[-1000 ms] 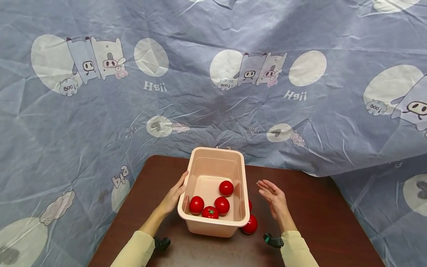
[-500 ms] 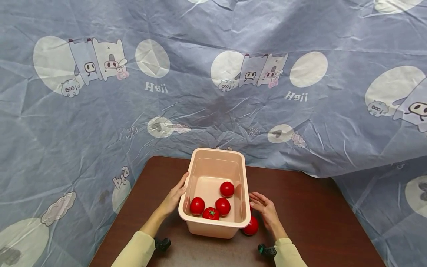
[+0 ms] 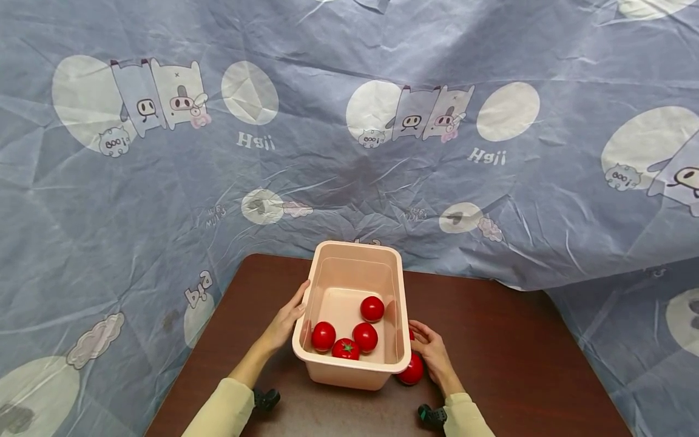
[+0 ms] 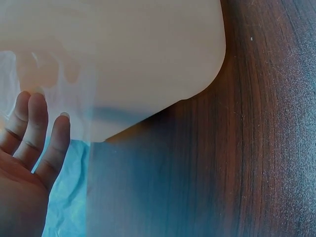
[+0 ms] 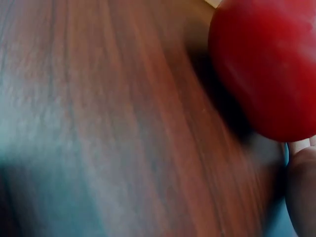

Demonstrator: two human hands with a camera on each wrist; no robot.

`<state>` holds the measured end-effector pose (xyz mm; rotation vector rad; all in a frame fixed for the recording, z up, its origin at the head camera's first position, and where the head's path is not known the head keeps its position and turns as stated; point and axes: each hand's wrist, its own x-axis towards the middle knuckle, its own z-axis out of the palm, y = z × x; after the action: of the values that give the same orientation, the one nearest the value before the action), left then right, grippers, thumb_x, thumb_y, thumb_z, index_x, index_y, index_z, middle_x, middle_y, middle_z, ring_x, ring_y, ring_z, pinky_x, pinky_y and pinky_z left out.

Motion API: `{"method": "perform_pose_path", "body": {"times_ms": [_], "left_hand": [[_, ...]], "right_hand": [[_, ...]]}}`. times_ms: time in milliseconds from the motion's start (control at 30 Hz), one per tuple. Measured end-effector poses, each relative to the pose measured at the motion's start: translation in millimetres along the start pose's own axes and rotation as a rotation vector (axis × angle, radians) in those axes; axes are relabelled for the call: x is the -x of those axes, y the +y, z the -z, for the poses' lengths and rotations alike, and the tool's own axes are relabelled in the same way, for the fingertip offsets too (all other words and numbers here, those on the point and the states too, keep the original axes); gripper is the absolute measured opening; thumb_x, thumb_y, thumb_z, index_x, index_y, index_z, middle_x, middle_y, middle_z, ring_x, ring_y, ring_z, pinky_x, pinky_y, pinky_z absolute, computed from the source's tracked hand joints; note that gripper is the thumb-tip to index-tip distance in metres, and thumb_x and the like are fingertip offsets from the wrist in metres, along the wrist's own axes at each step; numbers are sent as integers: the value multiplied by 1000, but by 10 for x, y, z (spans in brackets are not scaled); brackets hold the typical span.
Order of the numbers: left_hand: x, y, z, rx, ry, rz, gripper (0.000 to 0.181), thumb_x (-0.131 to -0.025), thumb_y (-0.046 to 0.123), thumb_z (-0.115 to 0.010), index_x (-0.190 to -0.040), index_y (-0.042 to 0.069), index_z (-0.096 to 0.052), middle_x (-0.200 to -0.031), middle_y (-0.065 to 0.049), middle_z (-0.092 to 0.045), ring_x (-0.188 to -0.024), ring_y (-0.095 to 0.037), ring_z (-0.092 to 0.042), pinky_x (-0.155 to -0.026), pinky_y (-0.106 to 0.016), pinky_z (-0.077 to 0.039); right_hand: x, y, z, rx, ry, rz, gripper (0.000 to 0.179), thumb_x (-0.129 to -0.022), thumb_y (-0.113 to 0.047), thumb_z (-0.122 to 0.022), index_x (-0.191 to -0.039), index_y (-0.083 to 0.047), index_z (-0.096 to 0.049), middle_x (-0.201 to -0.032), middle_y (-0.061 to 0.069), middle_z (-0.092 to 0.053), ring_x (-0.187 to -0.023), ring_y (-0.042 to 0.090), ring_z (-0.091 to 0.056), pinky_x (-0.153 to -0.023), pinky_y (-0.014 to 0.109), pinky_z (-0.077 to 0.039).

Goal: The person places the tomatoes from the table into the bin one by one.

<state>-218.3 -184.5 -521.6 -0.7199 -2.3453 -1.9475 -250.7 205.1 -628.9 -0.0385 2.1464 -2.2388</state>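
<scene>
A pale pink plastic tub [image 3: 349,376] stands on the table with several red tomatoes in it, among them a tomato with a green calyx [image 3: 346,349]. My left hand [image 3: 281,325] lies along the tub's left outer wall, its fingers extended; the left wrist view shows the fingertips [image 4: 61,126] against the pink side. Right of the tub, my right hand [image 3: 431,352] has its fingers and thumb about a mostly hidden tomato [image 3: 412,335]. Nearer to me another tomato [image 3: 411,370] sits against the tub's right side. The right wrist view shows a large red tomato [image 5: 269,64] beside the thumb [image 5: 302,182].
The dark brown wooden table [image 3: 502,352] extends to both sides of the tub. Behind it hangs a blue-grey patterned cloth [image 3: 338,164], which meets the table's far edge. Dark bands with small devices [image 3: 431,416] are on both wrists.
My right hand has moved left and down from the bare table to the far tomato beside the tub, and its fingers have drawn in about it. The left hand and tub stay put.
</scene>
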Motion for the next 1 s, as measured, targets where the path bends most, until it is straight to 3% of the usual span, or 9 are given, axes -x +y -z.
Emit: {"method": "perform_pose_path", "body": {"times_ms": [100,233,367,600,833,1000], "left_hand": [[-2,9,6,-7,9,4,57,-103,11,-37,-156,5,-18,-163,-14,-17,-147,-25,-19,-107,-7,-22],[-11,3,12,-19,11,3,56,-103,12,-37,-156,6,-18,-163,-12,-18,-146,-19,-21,-107,-7,-21],[-19,-9,17,-29,7,8,56,-104,13,-37,-156,8,-18,-163,-11,-18,-146,-22,-20,-107,-7,-21],[-9,-7,8,-35,10,4,56,-103,12,-36,-156,6,-18,-163,-13,-17,-146,-30,-19,-107,-7,-21],[-53,-325,20,-20,18,-13,56,-104,12,-35,-157,14,-18,-164,-8,-16,-147,-30,-17,-108,-7,-20],[-50,-359,13,-10,32,-16,56,-104,17,-37,-157,23,-20,-164,-3,-19,-147,-24,-21,-109,-9,-22]], "right_hand": [[-6,27,-9,3,-7,-1,55,-81,8,-68,-133,6,-51,-122,9,-63,-104,10,-64,-83,21,-54],[-7,47,-15,22,-3,-10,55,-82,7,-67,-135,7,-51,-130,22,-59,-103,7,-63,-83,19,-53],[-3,40,-21,26,5,-18,54,-84,7,-66,-135,9,-50,-134,32,-54,-106,10,-63,-83,19,-53],[-13,39,-22,46,17,-28,52,-85,6,-67,-134,10,-51,-132,33,-55,-105,8,-63,-82,20,-53],[-29,19,9,65,71,-64,53,-84,-5,-73,-133,4,-56,-133,28,-57,-101,6,-66,-83,23,-55],[-77,-88,69,41,103,-61,58,-82,-6,-76,-134,4,-55,-133,27,-57,-101,7,-67,-82,18,-54]]}}
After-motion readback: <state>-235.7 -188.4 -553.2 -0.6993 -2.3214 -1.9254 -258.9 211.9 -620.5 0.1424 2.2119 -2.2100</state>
